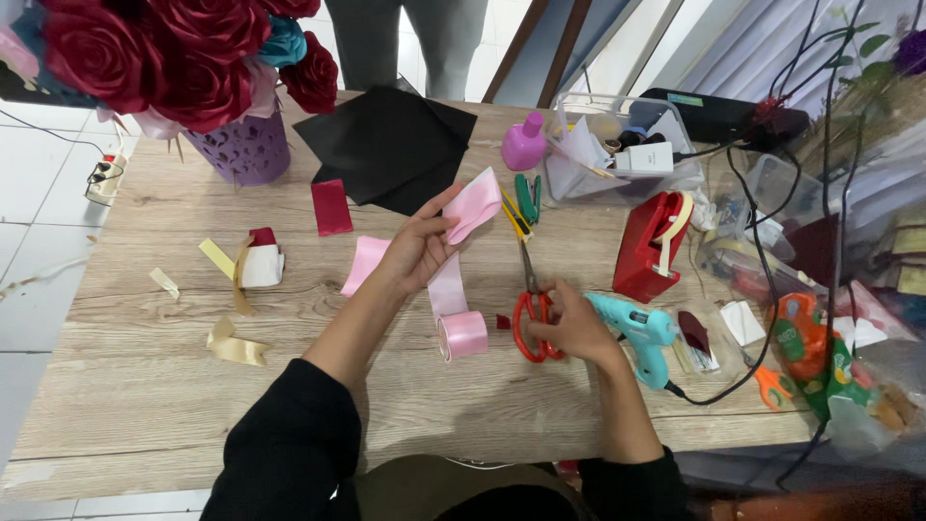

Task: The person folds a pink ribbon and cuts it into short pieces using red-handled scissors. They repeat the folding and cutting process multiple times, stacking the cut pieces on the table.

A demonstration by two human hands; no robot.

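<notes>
My left hand (420, 246) pinches a strip of pink satin ribbon (472, 204) and holds its free end up above the wooden table (145, 386). The strip runs down to a pink ribbon roll (464, 334) lying near me. My right hand (571, 323) has its fingers in the handles of red scissors (530, 307), which lie flat with the blades pointing away from me, beside the ribbon. A cut pink piece (366, 262) lies just left of my left wrist.
A teal glue gun (640, 336) rests right of my right hand, a red tape dispenser (652, 245) behind it. Black sheets (391, 145), a dark red ribbon piece (331, 206), a purple vase (246, 150) of red fabric roses, cream ribbon scraps (234, 345), a cluttered clear box (617, 154). A person stands beyond the table.
</notes>
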